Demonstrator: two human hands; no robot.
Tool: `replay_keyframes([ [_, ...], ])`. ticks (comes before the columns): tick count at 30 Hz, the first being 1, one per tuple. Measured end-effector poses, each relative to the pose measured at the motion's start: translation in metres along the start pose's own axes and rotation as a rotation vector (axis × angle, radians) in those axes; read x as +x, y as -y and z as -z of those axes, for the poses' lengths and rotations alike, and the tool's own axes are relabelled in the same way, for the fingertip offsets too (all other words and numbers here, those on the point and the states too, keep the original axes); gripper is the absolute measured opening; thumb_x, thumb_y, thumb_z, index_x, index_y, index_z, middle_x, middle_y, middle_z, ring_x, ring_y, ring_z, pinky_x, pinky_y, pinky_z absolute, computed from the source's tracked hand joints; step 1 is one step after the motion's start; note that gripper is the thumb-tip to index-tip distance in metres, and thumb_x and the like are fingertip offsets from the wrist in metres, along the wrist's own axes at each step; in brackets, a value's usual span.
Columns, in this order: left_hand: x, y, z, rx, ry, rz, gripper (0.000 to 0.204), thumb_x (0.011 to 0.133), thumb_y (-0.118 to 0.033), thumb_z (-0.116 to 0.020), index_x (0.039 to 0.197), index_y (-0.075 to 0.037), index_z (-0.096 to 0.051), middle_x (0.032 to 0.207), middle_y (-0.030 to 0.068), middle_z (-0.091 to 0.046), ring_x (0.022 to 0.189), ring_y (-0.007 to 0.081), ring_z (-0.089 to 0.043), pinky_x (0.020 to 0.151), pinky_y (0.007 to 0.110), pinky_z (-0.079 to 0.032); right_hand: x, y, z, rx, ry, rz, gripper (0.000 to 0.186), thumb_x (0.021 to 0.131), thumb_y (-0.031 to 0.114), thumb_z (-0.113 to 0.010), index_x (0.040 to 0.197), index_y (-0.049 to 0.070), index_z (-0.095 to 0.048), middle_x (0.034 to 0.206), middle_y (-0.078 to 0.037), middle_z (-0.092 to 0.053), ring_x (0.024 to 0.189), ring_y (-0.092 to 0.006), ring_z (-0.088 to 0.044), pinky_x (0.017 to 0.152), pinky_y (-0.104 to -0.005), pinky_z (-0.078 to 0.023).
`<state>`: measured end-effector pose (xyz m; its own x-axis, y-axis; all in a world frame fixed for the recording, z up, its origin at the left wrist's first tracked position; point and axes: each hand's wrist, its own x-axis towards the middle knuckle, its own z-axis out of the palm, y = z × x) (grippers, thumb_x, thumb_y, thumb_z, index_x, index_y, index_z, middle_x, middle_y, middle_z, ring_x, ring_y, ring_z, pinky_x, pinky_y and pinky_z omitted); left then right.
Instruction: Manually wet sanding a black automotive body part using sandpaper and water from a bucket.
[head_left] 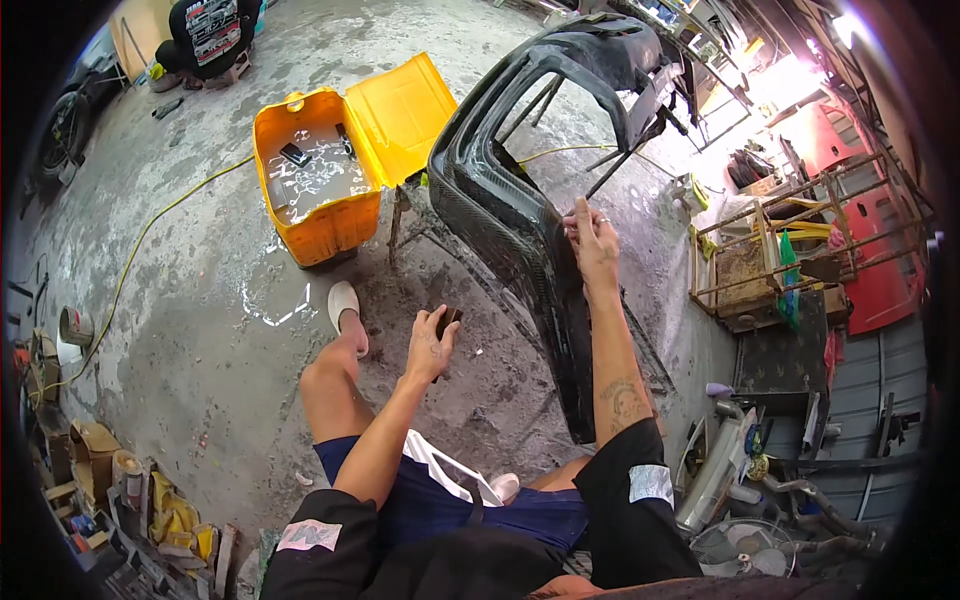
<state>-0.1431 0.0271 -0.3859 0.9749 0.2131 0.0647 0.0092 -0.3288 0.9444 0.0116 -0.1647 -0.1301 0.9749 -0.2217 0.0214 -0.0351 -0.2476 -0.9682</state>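
Black shirt (455, 555) nearest; left hand (427, 343) gripping dark block (451, 320), right hand (597, 246) touching black panel (508, 232) over metal stand's (395, 228) left edge, grip unclear: seemingly a by-feel check, next calling for light pressure.

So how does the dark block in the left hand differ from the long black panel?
Size: the dark block fits in one hand; the black panel is far longer.
Shape: the block looks compact; the panel is curved, with a large opening.
Pose: the block is off the floor in the left hand; the panel has the right hand at its edge.
Shared: both are dark.
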Motion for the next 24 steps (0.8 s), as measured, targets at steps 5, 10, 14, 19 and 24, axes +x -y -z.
replay_keyframes([
  [5,-0.001,0.003,0.002,0.018,0.007,0.026,0.052,0.105,-0.029,-0.073,0.145,0.004,-0.064,0.113,0.0183,-0.059,0.103,0.0342,-0.065,0.093,0.042,-0.053,-0.082,0.022,0.047,-0.223,-0.056,0.432,0.023,0.105,0.022,-0.077,0.092,0.003,-0.073,0.084,-0.002,-0.071,0.076,-0.008,-0.063,0.069,-0.0253,-0.049],
  [10,-0.005,0.01,0.004,0.028,0.032,0.029,0.051,0.104,-0.028,-0.074,0.143,0.004,-0.065,0.111,0.0172,-0.06,0.101,0.033,-0.065,0.091,0.041,-0.053,-0.22,0.063,0.074,0.035,0.362,0.526,0.011,0.093,0.004,-0.082,0.087,0.003,-0.073,0.084,-0.008,-0.074,0.076,-0.017,-0.069,0.07,-0.029,-0.054],
  [14,-0.01,0.033,0.003,0.066,0.003,-0.042,0.048,0.102,-0.026,-0.076,0.139,0.003,-0.067,0.109,0.0179,-0.06,0.099,0.0333,-0.066,0.088,0.04,-0.053,-0.29,0.08,0.077,0.347,0.566,0.418,0.015,0.088,0.006,-0.09,0.09,0.003,-0.075,0.086,-0.01,-0.075,0.076,-0.0254,-0.074,0.069,-0.0356,-0.059],
  [19,-0.013,0.046,0.0,0.155,0.03,-0.057,0.05,0.099,-0.027,-0.078,0.136,0.005,-0.068,0.112,0.0237,-0.063,0.105,0.0422,-0.065,0.094,0.046,-0.053,-0.324,0.106,0.077,0.603,0.701,0.514,0.029,0.088,0.02,-0.093,0.091,0.002,-0.071,0.084,-0.009,-0.069,0.072,-0.0282,-0.07,0.064,-0.0383,-0.059],
  [24,-0.022,0.058,-0.007,0.207,0.036,-0.079,0.048,0.099,-0.029,-0.079,0.135,0.002,-0.07,0.108,0.021,-0.066,0.101,0.0375,-0.067,0.091,0.044,-0.054,-0.339,0.104,0.088,0.584,0.724,0.61,0.03,0.091,0.025,-0.09,0.093,0.002,-0.071,0.086,-0.008,-0.067,0.072,-0.0275,-0.069,0.062,-0.0378,-0.057],
])
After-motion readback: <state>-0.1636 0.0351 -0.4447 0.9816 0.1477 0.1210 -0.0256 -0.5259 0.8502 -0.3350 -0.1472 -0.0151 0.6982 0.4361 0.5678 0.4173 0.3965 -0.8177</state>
